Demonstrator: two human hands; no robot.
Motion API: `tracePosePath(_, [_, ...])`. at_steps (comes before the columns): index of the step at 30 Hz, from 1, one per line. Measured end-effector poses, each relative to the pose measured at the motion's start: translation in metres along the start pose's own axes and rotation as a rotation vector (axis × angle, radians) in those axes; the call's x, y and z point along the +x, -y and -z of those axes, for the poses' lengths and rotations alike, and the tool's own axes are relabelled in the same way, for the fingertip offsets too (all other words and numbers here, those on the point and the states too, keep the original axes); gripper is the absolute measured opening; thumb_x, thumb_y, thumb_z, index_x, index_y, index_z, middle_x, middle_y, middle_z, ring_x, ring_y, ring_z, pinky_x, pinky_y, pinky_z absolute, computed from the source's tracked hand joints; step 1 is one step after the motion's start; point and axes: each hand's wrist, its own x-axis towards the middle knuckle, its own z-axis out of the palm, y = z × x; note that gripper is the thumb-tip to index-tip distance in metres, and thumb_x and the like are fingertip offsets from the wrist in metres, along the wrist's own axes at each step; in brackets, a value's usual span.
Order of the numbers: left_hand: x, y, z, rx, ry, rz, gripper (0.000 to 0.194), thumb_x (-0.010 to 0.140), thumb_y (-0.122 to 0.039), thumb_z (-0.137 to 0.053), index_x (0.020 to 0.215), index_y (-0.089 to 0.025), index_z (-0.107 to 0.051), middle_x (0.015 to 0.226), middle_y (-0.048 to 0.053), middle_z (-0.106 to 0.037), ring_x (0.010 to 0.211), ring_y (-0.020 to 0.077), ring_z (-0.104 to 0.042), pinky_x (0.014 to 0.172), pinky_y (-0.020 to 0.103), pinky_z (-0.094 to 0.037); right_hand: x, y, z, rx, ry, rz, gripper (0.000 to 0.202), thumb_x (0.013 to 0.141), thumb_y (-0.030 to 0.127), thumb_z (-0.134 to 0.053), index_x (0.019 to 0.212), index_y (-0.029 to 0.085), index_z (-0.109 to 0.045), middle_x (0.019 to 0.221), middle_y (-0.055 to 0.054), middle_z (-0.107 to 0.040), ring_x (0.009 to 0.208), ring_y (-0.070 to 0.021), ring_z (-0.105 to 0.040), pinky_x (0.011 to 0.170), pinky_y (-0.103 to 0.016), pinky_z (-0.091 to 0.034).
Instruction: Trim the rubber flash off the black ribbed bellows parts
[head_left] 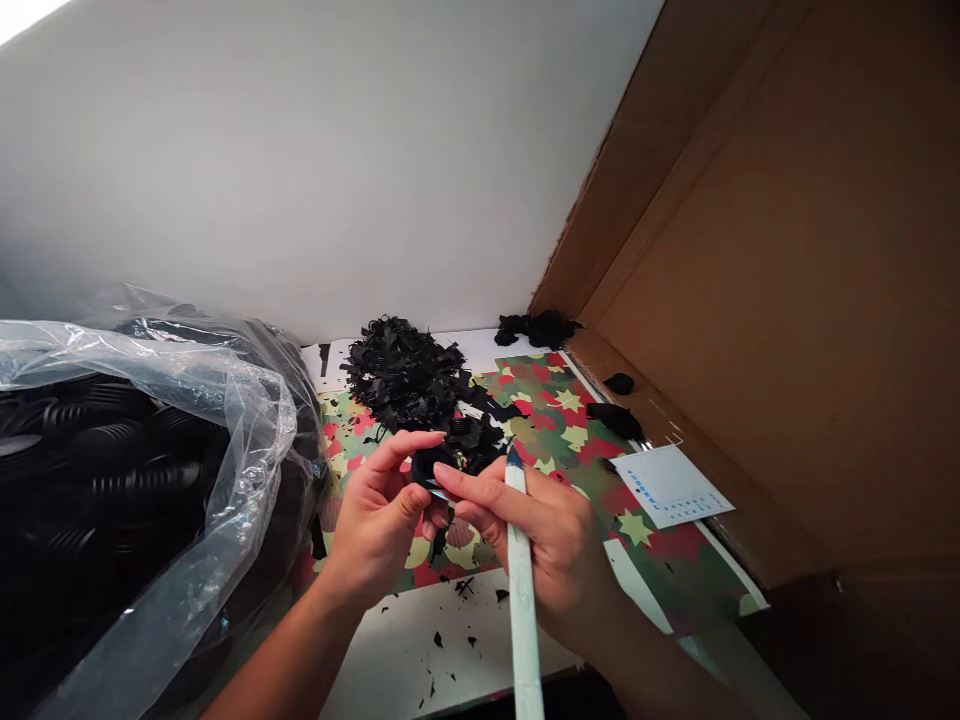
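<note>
My left hand (375,520) is closed around a small round black part (429,466), hollow like a rubber cap, gripped between thumb and fingers. My right hand (536,530) is pinched against the near side of the same part, index finger laid along its rim. A thin shiny blade (439,493) shows at the right fingertips; the rest of it is hidden by the fingers. A long white stick (523,600) with a dark blue tip crosses in front of my right hand; whether the hand grips it is unclear. Black scraps lie just beyond both hands.
Left stands a clear plastic bag (259,420) full of ridged round black parts (112,450). A heap of black trimmings (405,370) covers the back of the patterned sheet (555,400). A printed white card (671,487) lies right, beside a tall cardboard wall (787,280).
</note>
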Motion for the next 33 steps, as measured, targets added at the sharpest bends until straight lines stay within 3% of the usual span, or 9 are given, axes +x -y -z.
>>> tracePosePath(8, [0.001, -0.001, -0.002, 0.012, 0.011, -0.031, 0.039, 0.073, -0.038, -0.091, 0.106, -0.02, -0.081, 0.06, -0.001, -0.062, 0.046, 0.0078, -0.054, 0.042, 0.015, -0.043, 0.006, -0.003, 0.016, 0.051, -0.056, -0.139, 0.024, 0.1, 0.024, -0.065, 0.119, 0.026, -0.08, 0.074, -0.001, -0.072, 0.06, -0.0131, -0.06, 0.054, -0.024, -0.053])
tracePosePath(15, [-0.001, 0.001, 0.002, 0.039, 0.02, -0.003, 0.039, 0.075, -0.039, -0.09, 0.109, -0.021, -0.08, 0.064, -0.001, -0.064, 0.047, 0.0068, -0.058, 0.046, 0.014, -0.047, 0.004, -0.001, 0.002, 0.088, 0.014, -0.049, 0.025, 0.103, 0.022, -0.061, 0.121, 0.025, -0.078, 0.075, -0.001, -0.075, 0.065, -0.0139, -0.065, 0.061, -0.025, -0.057])
tracePosePath(25, [-0.001, 0.001, -0.001, 0.047, -0.031, -0.043, 0.037, 0.071, -0.039, -0.092, 0.102, -0.021, -0.082, 0.068, -0.002, -0.06, 0.046, 0.0062, -0.056, 0.045, 0.016, -0.047, 0.0, -0.003, -0.001, 0.071, 0.045, -0.077, 0.026, 0.101, 0.02, -0.061, 0.121, 0.025, -0.078, 0.076, -0.001, -0.076, 0.064, -0.0147, -0.068, 0.06, -0.026, -0.058])
tracePosePath(33, [-0.002, 0.004, -0.005, 0.045, -0.101, -0.054, 0.04, 0.068, -0.038, -0.094, 0.1, -0.019, -0.08, 0.069, -0.002, -0.059, 0.046, 0.0059, -0.056, 0.044, 0.015, -0.047, -0.004, -0.002, -0.008, 0.083, -0.005, -0.102, 0.027, 0.1, 0.018, -0.062, 0.12, 0.025, -0.079, 0.08, -0.002, -0.076, 0.062, -0.0132, -0.067, 0.058, -0.023, -0.059])
